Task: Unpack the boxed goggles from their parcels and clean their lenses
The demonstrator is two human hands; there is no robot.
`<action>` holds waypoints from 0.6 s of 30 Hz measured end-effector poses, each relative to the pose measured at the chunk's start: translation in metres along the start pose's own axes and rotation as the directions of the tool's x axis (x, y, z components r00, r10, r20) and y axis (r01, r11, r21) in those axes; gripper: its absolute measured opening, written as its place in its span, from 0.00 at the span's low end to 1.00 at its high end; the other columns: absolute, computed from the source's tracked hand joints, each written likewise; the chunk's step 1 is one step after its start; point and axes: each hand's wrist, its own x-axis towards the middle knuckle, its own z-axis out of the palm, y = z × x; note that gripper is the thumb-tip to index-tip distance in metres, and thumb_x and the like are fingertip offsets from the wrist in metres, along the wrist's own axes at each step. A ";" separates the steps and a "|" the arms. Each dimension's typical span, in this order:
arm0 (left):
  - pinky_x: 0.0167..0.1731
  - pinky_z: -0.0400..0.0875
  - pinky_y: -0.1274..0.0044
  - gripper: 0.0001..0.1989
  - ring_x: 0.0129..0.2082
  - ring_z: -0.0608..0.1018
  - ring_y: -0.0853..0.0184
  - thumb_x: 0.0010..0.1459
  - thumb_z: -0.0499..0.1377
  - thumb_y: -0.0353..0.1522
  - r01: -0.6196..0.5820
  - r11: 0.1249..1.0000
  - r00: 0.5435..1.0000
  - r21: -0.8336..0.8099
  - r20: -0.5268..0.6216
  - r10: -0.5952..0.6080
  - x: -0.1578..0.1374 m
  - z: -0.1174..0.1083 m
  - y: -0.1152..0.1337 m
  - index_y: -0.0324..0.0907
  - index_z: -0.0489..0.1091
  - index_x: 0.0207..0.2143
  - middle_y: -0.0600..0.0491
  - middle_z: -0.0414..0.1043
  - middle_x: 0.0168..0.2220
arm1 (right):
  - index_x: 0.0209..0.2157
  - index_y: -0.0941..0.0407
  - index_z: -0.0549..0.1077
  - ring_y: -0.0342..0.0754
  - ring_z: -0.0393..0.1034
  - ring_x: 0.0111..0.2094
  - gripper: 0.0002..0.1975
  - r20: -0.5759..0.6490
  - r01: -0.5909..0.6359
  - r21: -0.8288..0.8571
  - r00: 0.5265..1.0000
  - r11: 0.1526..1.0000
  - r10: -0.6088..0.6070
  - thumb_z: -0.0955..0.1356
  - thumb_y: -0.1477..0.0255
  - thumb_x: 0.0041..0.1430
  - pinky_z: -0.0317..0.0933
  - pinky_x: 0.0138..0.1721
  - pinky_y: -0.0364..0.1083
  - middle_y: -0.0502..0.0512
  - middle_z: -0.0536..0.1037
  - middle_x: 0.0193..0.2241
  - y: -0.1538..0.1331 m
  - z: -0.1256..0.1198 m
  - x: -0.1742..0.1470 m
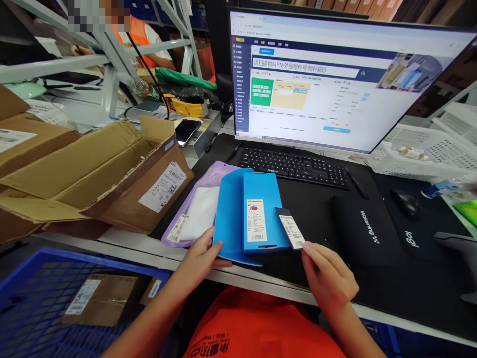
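A bright blue box (274,188) lies on the black desk mat with its lid flap (228,214) folded out to the left. A white printed label is stuck on the box, with "Wakening" at its top. My left hand (203,253) grips the lower left edge of the flap, thumb on top. In my right hand (330,273) a small tag (291,229), white with a dark end, is pinched by its lower corner. The tag overlaps the box's right edge. Left of the flap is a purple bag (203,183) with a white package (201,211) on it.
An opened cardboard carton (122,194) stands at left, above a blue crate (33,293) holding boxes. Behind are a keyboard (294,166) and a monitor (335,99). A black pouch (357,228), a mouse (405,203) and a white basket (413,149) are at right. Another person sits beyond the frame.
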 end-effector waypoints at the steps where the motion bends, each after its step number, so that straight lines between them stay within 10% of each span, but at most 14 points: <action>1: 0.32 0.81 0.68 0.37 0.45 0.81 0.51 0.50 0.67 0.43 0.016 1.000 1.000 0.013 0.008 -0.016 0.002 -0.001 0.003 0.40 0.64 0.60 0.43 0.75 0.55 | 0.43 0.58 0.77 0.44 0.79 0.36 0.14 -0.026 -0.050 -0.024 0.998 0.998 0.049 0.73 0.85 0.57 0.73 0.42 0.42 0.55 0.82 0.36 0.004 -0.002 0.003; 12: 0.28 0.79 0.69 0.33 0.35 0.83 0.53 0.44 0.70 0.39 0.000 1.000 1.000 0.013 -0.028 0.001 0.012 -0.006 0.007 0.40 0.71 0.54 0.45 0.80 0.43 | 0.42 0.56 0.74 0.46 0.79 0.40 0.08 0.042 -0.126 -0.043 0.991 0.991 0.128 0.68 0.81 0.63 0.74 0.42 0.44 0.55 0.82 0.39 0.029 -0.002 0.008; 18: 0.23 0.77 0.71 0.35 0.23 0.79 0.58 0.41 0.71 0.43 -0.093 0.992 0.992 -0.080 -0.097 0.085 0.003 -0.021 0.031 0.36 0.74 0.52 0.47 0.80 0.31 | 0.42 0.55 0.71 0.52 0.79 0.45 0.05 -0.027 -0.462 0.368 0.862 0.807 0.506 0.68 0.76 0.65 0.76 0.36 0.47 0.61 0.80 0.48 0.017 -0.001 0.009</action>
